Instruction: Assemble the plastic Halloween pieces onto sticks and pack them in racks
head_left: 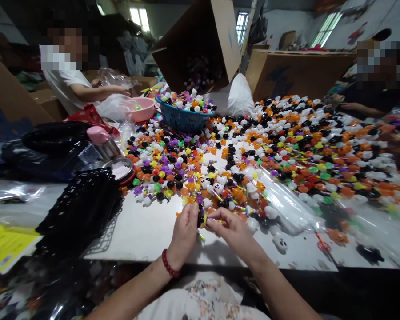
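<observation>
My left hand (186,227), with a red bead bracelet on the wrist, is closed around a small black plastic toy (200,218) at the table's front edge. A thin multicoloured stick (201,237) pokes out below its fingers. Facing it, my right hand (233,229) pinches a small stick with purple and yellow colours (214,220), close against the black toy. The fingers partly cover how the two pieces meet. Just beyond both hands lies a pile of small plastic toys (216,186) in ghost, pumpkin and black shapes, many with coloured sticks.
A blue basket (186,119) full of toys stands behind the pile, beside a pink basin (143,110). Black plastic baskets (83,200) sit at left. Clear plastic bags (286,202) and red-handled scissors (322,244) lie at right. People work at left and right.
</observation>
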Available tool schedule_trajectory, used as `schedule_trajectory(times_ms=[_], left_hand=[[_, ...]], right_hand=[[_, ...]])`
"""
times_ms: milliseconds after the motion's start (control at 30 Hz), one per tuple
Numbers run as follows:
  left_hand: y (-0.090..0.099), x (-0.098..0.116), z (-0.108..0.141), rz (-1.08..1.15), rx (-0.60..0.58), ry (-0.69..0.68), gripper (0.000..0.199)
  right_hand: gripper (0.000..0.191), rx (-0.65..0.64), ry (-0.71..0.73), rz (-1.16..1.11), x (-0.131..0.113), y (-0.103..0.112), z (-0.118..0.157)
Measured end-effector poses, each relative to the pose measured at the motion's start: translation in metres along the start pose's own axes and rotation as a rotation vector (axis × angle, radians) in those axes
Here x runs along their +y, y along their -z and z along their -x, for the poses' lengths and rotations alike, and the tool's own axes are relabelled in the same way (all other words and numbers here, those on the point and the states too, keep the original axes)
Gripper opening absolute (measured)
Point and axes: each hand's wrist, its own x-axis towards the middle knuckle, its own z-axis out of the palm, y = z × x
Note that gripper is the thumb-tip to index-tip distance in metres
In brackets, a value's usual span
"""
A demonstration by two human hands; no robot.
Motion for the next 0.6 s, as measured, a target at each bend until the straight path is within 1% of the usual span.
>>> schedule_trajectory(times_ms=[67,167,267,333,367,433,467,500,533,567,600], left_hand=[[-0.002,-0.002,0.002,-0.051,0.049,-0.037,0.039],[-0.006,-0.009,0.009,-0.075,0.077,-0.049,0.039],[-0.006,-0.017,0.011,-0.054,0.030,-0.008,0.040],[-0.001,-0.022,0.009,0.016,-0.026,0.051,0.042],[0.002,-0.025,0.008,0.057,-0.057,0.084,0.043],[0.012,-0.032,0.006,0.083,-0.076,0.124,0.044],[0.018,-0.036,0.005,0.045,-0.047,0.114,0.042],[0.024,-0.041,0.004,-0.031,0.000,0.071,0.039],[0.030,-0.047,0.005,-0.138,0.057,-0.002,0.036],[0.035,-0.053,0.005,-0.262,0.104,-0.093,0.035],[0.039,-0.059,0.006,-0.387,0.130,-0.193,0.037]], right_hand=[[0.028,0.026,0.065,0.114,0.000,-0.007,0.003],[0.027,0.025,0.111,0.143,0.008,-0.018,0.007],[0.028,-0.014,0.105,0.142,0.018,-0.021,0.004],[0.030,-0.034,0.085,0.158,0.018,-0.016,-0.001],[0.030,-0.025,0.078,0.175,0.016,-0.011,-0.004],[0.033,0.064,0.098,0.219,0.006,0.005,-0.011],[0.034,0.141,0.127,0.249,-0.001,0.016,-0.015],[0.034,0.237,0.169,0.287,-0.007,0.027,-0.019],[0.034,0.341,0.211,0.334,-0.013,0.040,-0.023],[0.034,0.438,0.247,0.391,-0.018,0.053,-0.029],[0.034,0.518,0.270,0.462,-0.021,0.066,-0.035]])
